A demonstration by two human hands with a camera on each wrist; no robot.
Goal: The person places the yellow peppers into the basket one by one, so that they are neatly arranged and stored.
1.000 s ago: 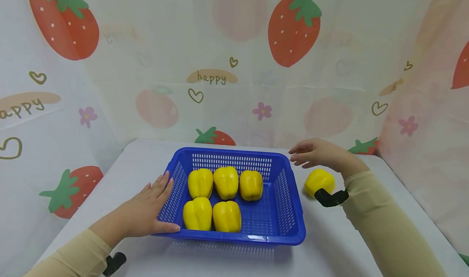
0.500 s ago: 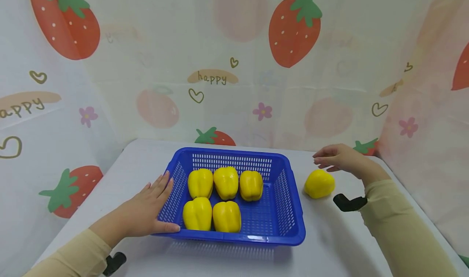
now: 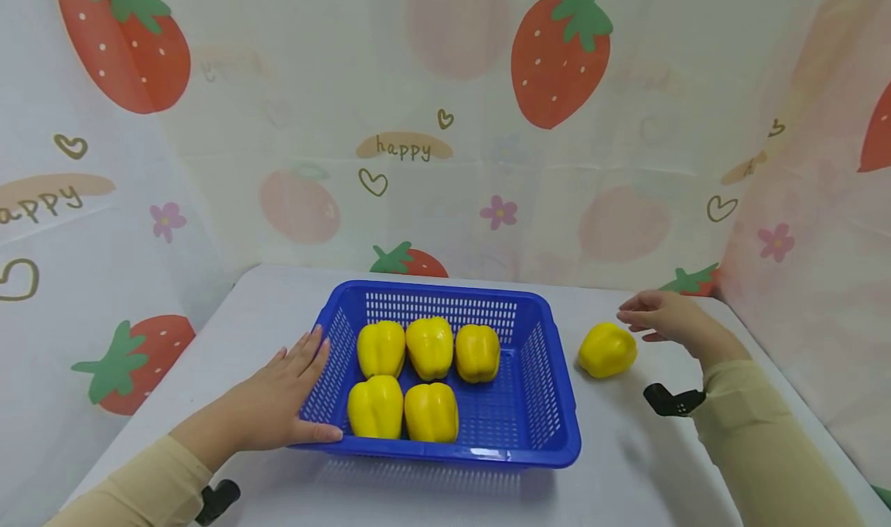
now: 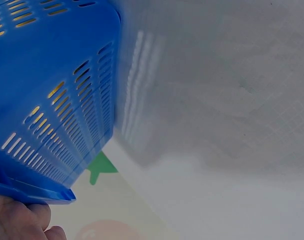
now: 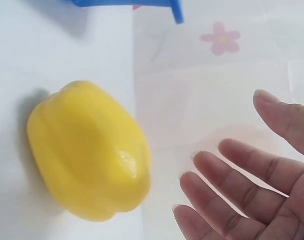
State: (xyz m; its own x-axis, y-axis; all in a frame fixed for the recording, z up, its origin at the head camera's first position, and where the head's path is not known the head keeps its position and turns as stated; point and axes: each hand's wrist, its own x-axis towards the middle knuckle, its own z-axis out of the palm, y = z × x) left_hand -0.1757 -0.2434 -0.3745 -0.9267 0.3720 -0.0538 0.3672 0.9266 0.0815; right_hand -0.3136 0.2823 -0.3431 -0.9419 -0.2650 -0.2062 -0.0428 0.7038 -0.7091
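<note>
A blue slotted plastic basket (image 3: 501, 403) stands on the white table with several yellow bell peppers (image 3: 430, 347) inside, in two rows at its left and middle. My left hand (image 3: 281, 395) rests on the basket's left rim, fingers straight and thumb along the front corner; the left wrist view shows fingers (image 4: 21, 220) at the rim (image 4: 31, 192). One more yellow bell pepper (image 3: 607, 350) lies on its side on the table, right of the basket. My right hand (image 3: 671, 322) hovers just right of this pepper (image 5: 89, 150), fingers spread and apart from it, holding nothing.
The white table (image 3: 599, 465) extends around the basket. Behind and on both sides hangs a curtain (image 3: 487, 225) printed with strawberries, flowers and hearts. A black wrist camera mount (image 3: 674, 399) sits at my right sleeve.
My right hand has moved right and slightly down, from near the basket's back right corner to beside the loose bell pepper. The left hand, basket and peppers have stayed put.
</note>
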